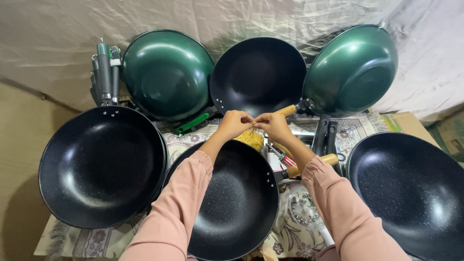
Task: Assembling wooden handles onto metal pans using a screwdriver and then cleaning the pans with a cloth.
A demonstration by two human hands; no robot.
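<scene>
**Both hands pinch a small bag over the middle wok**

Nearest us, a dark speckled wok (237, 203) sits between our pink sleeves, its wooden handle (311, 164) pointing right. Above its far rim our left hand (233, 124) and right hand (274, 125) meet, fingertips closed together on the top edge of a small clear bag (250, 138) that looks filled with small yellowish pieces; the bag hangs just under the fingers. We judge the step in hand to be opening that bag, and the next move would call for a steady pull apart at the seam without spilling. A black wok (101, 166) lies to the left, another (411, 191) to the right. Beyond, two green woks (166, 72) (353, 70) lean bottom-out against the cloth backdrop (58, 34), an open dark one (258, 75) between them. All rest on a patterned mat (96, 239).
</scene>
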